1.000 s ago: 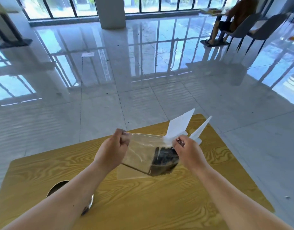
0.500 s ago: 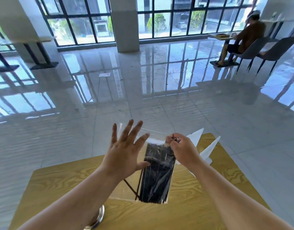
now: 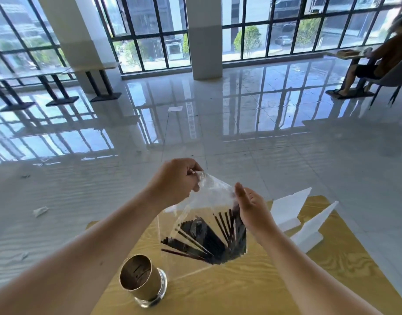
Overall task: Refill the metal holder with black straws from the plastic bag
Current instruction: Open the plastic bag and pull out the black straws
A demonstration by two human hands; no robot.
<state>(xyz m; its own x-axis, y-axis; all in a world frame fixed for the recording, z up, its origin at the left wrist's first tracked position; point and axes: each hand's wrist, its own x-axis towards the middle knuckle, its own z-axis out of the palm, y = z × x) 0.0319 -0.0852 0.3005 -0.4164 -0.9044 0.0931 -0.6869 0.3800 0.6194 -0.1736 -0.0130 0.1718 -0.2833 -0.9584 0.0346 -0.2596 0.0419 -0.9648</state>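
Counter [image 3: 286,280] carries the holder [image 3: 141,283]. Bag [image 3: 215,194] hangs above-right of the holder. Left hand [image 3: 175,180] pinches the bag's top corner, likely keeping the mouth open. Right hand [image 3: 254,212] is at the straws [image 3: 209,242], fingers hidden, grip unclear.

Left grip [image 3: 176,179] pinches the top corner of the clear plastic bag [image 3: 214,194] above the wooden bench [image 3: 297,280]. Right grip [image 3: 252,209] is at the bag's side, fingers hidden. Black straws [image 3: 209,242] fan out inside. The metal holder [image 3: 138,280] stands upright on the bench nearby.
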